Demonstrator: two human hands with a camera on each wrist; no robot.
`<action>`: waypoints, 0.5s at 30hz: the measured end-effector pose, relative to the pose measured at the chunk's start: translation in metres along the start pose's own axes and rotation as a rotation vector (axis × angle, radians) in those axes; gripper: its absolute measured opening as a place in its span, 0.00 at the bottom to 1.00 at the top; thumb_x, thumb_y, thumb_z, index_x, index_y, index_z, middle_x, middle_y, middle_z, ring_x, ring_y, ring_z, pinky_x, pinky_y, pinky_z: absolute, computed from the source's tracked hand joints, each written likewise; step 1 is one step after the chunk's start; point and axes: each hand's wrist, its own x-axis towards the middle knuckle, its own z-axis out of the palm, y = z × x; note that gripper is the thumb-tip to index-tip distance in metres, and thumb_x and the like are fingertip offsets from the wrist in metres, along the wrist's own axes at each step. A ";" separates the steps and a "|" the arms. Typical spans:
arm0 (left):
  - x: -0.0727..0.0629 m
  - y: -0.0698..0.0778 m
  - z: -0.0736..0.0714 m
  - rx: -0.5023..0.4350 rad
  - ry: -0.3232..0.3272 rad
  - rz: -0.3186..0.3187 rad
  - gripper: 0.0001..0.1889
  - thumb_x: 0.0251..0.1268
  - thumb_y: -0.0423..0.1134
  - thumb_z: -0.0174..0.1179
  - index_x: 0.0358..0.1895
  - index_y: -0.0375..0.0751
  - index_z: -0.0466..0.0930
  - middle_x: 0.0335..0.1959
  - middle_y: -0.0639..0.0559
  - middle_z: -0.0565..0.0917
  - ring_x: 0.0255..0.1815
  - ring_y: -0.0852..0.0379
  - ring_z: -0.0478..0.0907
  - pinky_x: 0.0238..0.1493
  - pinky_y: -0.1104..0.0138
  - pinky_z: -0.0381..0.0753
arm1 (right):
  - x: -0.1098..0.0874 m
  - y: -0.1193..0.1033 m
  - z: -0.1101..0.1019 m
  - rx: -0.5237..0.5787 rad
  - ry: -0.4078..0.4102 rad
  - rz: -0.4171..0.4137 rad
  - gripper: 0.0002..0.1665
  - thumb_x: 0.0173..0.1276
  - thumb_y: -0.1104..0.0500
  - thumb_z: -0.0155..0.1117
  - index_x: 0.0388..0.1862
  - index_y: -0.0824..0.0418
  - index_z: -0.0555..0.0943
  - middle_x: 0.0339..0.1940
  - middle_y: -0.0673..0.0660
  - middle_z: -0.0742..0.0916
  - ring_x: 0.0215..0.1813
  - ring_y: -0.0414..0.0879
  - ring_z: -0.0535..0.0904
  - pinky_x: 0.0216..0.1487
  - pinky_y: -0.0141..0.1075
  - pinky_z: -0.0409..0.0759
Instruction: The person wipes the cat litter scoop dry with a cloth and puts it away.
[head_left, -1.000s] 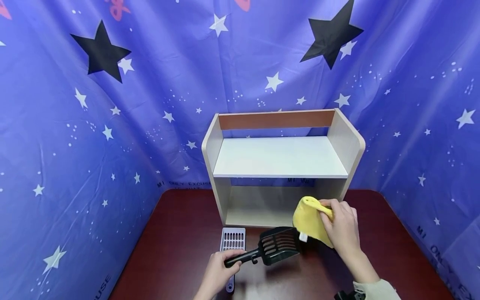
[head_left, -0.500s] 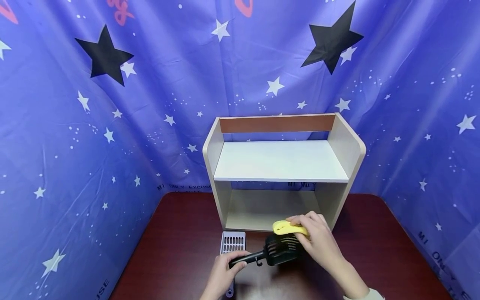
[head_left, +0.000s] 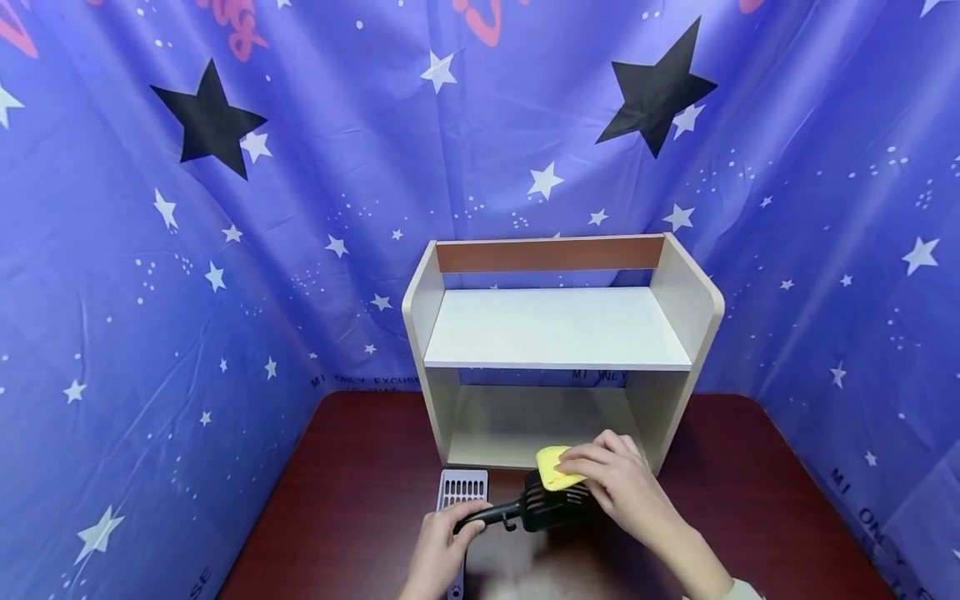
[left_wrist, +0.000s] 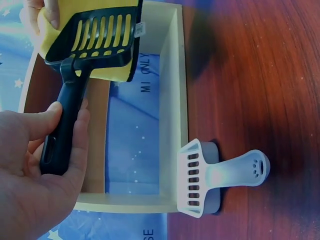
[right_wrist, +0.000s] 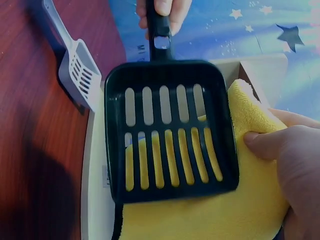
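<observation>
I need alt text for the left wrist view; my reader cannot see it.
The left hand grips a black slotted plastic scoop by its handle; the right hand holds a yellow cloth behind its slots. A pale slotted scoop lies on a reddish wooden table beside a beige shelf.

The left hand (head_left: 437, 546) grips, thumb set against curled fingers. The right hand (head_left: 622, 487) pinches between thumb and fingers, though their exact curl is partly hidden; its bare forearm (head_left: 686, 550) slants in from the lower right.
</observation>
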 end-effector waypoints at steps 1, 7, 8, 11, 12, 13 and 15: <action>0.000 -0.001 0.000 0.001 0.007 0.004 0.09 0.62 0.37 0.65 0.44 0.43 0.88 0.38 0.51 0.91 0.38 0.69 0.81 0.38 0.71 0.80 | -0.001 0.001 -0.001 0.008 0.004 0.008 0.25 0.45 0.70 0.71 0.42 0.46 0.88 0.44 0.42 0.88 0.41 0.39 0.71 0.48 0.34 0.62; -0.002 -0.003 -0.001 -0.014 0.047 0.014 0.09 0.62 0.35 0.65 0.44 0.42 0.88 0.37 0.52 0.91 0.39 0.69 0.82 0.39 0.72 0.81 | -0.011 0.009 -0.008 0.033 0.044 0.090 0.32 0.41 0.77 0.69 0.43 0.48 0.87 0.44 0.44 0.89 0.41 0.37 0.71 0.47 0.33 0.62; -0.003 -0.004 -0.001 -0.019 0.055 0.016 0.09 0.62 0.35 0.65 0.44 0.42 0.88 0.37 0.52 0.91 0.40 0.69 0.82 0.39 0.72 0.81 | -0.013 0.011 -0.010 0.036 0.048 0.111 0.32 0.41 0.77 0.70 0.43 0.48 0.87 0.44 0.44 0.89 0.41 0.36 0.70 0.47 0.32 0.62; -0.003 -0.004 0.000 -0.030 0.074 0.027 0.08 0.62 0.36 0.66 0.43 0.42 0.88 0.38 0.51 0.91 0.41 0.69 0.82 0.39 0.74 0.81 | -0.019 0.013 -0.012 0.055 0.060 0.179 0.31 0.44 0.77 0.72 0.43 0.47 0.87 0.43 0.44 0.89 0.40 0.34 0.70 0.44 0.28 0.62; -0.003 -0.004 0.000 -0.041 0.075 0.023 0.08 0.62 0.36 0.66 0.44 0.42 0.88 0.38 0.51 0.91 0.41 0.69 0.82 0.39 0.74 0.81 | -0.020 0.014 -0.012 0.063 0.063 0.201 0.31 0.44 0.77 0.72 0.43 0.47 0.87 0.42 0.44 0.89 0.40 0.34 0.70 0.43 0.26 0.62; -0.003 -0.004 0.000 -0.048 0.076 0.022 0.09 0.62 0.36 0.66 0.44 0.41 0.88 0.39 0.50 0.91 0.41 0.69 0.82 0.39 0.74 0.81 | -0.022 0.015 -0.013 0.076 0.064 0.222 0.30 0.45 0.77 0.73 0.43 0.47 0.87 0.42 0.44 0.89 0.40 0.33 0.70 0.42 0.24 0.63; -0.004 -0.005 -0.001 -0.056 0.070 0.025 0.09 0.62 0.36 0.65 0.44 0.41 0.88 0.39 0.49 0.91 0.42 0.69 0.83 0.38 0.74 0.82 | -0.025 0.016 -0.013 0.103 0.060 0.256 0.29 0.45 0.76 0.74 0.43 0.47 0.87 0.40 0.44 0.89 0.39 0.32 0.70 0.39 0.22 0.64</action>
